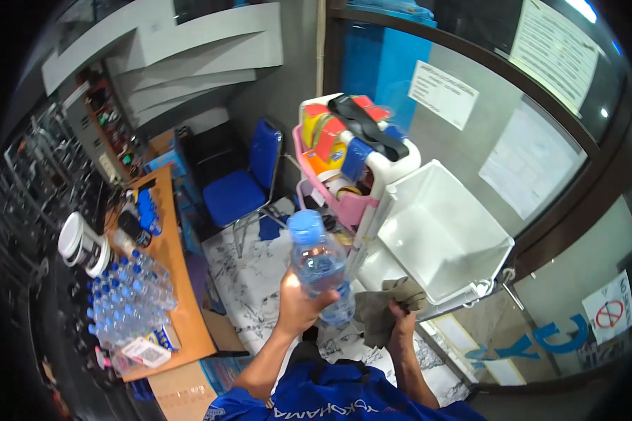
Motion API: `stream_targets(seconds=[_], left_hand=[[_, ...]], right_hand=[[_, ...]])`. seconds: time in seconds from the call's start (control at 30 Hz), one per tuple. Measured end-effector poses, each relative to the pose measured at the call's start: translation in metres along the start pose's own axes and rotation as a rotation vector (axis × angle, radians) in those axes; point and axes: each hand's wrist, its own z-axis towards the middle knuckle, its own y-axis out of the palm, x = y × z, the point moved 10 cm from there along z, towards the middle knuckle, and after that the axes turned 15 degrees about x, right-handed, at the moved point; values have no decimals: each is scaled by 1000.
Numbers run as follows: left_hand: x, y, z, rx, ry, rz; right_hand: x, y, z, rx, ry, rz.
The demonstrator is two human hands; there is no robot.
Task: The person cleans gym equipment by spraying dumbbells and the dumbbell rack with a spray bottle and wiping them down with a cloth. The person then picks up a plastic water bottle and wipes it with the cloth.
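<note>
My left hand [300, 303] is wrapped round a clear plastic bottle [321, 263] with a blue cap, held up in front of my body and slightly tilted. Some liquid shows inside it. A second bottle shape [339, 306] appears just below, partly hidden behind the first. My right hand [402, 324] grips a grey-brown cloth [378, 316] that hangs down beside the bottle. Just beyond the cloth stands a white bin [435, 238], its inside bare.
At left, a wooden table [179, 281] carries several capped bottles [130, 298] and a white bucket [81, 242]. A blue chair [235, 196] stands behind. A pink basket [351, 210] holds colourful items. Glass panels line the right.
</note>
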Motion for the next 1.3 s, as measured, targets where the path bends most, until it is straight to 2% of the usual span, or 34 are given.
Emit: stream_targets(seconds=[0.1, 0.2, 0.27, 0.3, 0.4, 0.5, 0.63, 0.73, 0.93, 1.03, 1.13, 1.23, 1.3], left_hand=[[14, 62, 31, -260, 232, 304], [26, 126, 58, -436, 246, 211], [16, 161, 74, -550, 332, 237], [6, 180, 81, -620, 245, 189], [1, 229, 102, -653, 493, 201], [-39, 279, 115, -933, 432, 236], [-77, 317, 121, -1064, 584, 247], [-114, 335, 123, -1192, 497, 385], [-152, 354, 137, -1299, 591, 488], [-175, 358, 149, -1340, 488, 665], [-197, 358, 162, -1312, 504, 724], [-208, 358, 177, -1210, 663, 764], [-211, 353, 185, -1180, 624, 839]], right_hand=[[-26, -12, 19, 80, -90, 115], [-46, -13, 35, 159, -87, 257], [-74, 7, 44, 179, -65, 298], [-84, 11, 52, 195, -108, 303], [-92, 13, 81, 311, -36, 360], [-67, 9, 145, 210, 57, 475], [-44, 10, 214, 254, 101, 660], [-32, 10, 247, 293, 140, 783], [-10, 5, 296, 387, 194, 873], [16, -13, 329, 358, 165, 756], [22, -12, 330, 427, 221, 712], [25, -7, 326, 479, 234, 681], [28, -7, 323, 509, 239, 700]])
